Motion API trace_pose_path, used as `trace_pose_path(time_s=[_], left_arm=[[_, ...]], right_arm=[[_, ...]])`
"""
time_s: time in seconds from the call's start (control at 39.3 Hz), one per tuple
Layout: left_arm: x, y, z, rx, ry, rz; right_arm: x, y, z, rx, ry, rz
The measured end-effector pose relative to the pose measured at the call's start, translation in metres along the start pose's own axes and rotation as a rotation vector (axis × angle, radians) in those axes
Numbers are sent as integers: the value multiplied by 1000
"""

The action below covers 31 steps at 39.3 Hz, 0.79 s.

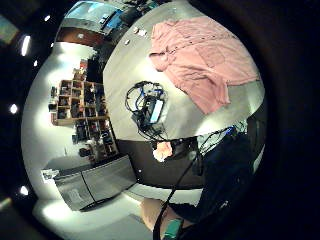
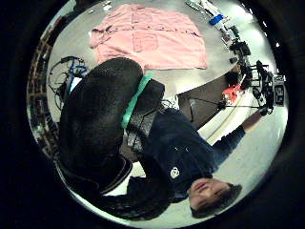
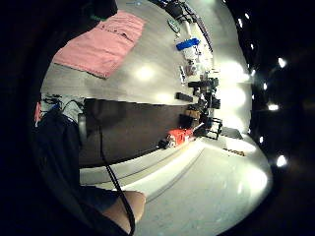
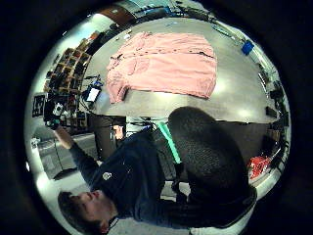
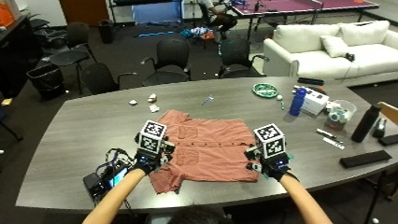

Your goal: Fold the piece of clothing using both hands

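Finger posture cannot be determined for either hand, the fingers being hidden from above. The left hand [image 5: 148, 161] is held at the near left of the pink short-sleeved shirt [image 5: 208, 154], the right hand [image 5: 270, 164] at its near right corner; contact cannot be confirmed. The shirt is spread flat at centre frame on the grey table [image 5: 81, 140], its long axis running left to right, extending away from both hands, which are judged about equally near.

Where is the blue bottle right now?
In the outside view the blue bottle stands upright on the table, to the person's right of the pink shirt, beside a white box and near a green plate.
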<state>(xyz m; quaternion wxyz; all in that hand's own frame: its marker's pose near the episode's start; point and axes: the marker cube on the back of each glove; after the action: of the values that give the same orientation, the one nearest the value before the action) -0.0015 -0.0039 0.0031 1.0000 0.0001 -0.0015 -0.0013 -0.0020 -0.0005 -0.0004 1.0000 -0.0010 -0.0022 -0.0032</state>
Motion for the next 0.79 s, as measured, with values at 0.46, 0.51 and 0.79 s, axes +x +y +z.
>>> trace_pose_path(time_s=[0.46,0.51,0.79], left_arm=[[-16,-1,24,-47,61,-3],[-17,-1,26,-50,59,-20],[-21,-11,33,-79,68,-29]], right_arm=[[-11,-4,-7,-26,8,-15],[-11,-5,-7,-33,10,-2],[0,-36,2,-13,-71,12]])
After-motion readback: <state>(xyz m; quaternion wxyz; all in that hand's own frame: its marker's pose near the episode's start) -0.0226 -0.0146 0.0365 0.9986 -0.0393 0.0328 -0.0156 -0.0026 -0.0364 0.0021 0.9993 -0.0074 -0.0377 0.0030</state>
